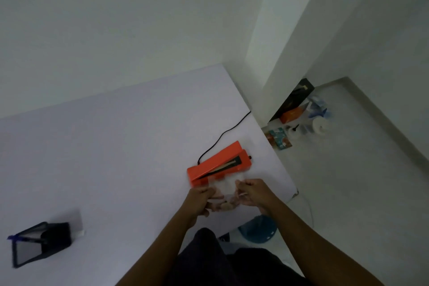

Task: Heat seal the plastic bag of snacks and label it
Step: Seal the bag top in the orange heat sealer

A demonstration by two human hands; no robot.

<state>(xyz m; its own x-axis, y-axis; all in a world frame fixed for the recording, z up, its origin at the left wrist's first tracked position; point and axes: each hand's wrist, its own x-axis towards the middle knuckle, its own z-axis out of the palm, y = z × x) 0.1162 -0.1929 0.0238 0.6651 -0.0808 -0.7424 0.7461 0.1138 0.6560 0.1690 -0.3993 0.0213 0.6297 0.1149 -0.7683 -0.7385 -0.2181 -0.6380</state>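
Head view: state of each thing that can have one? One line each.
heat sealer: lid raised, nothing clamped, black cord attached
plastic bag: held at both sides in front of the sealer, top edge toward it, snacks at the near end; sealed or not, cannot tell
left hand: gripping the bag's left side
right hand: gripping the bag's right side
black pen holder: tipped on its side, pen inside

The clear plastic bag [222, 187] is blurred, its upper edge lost against the orange heat sealer [219, 165]; the snacks [224, 205] inside are a brownish smudge. Fingers of the left hand [200, 202] and right hand [251, 193] hide the bag's sides. Clutter on the floor [301, 121] is too small to name
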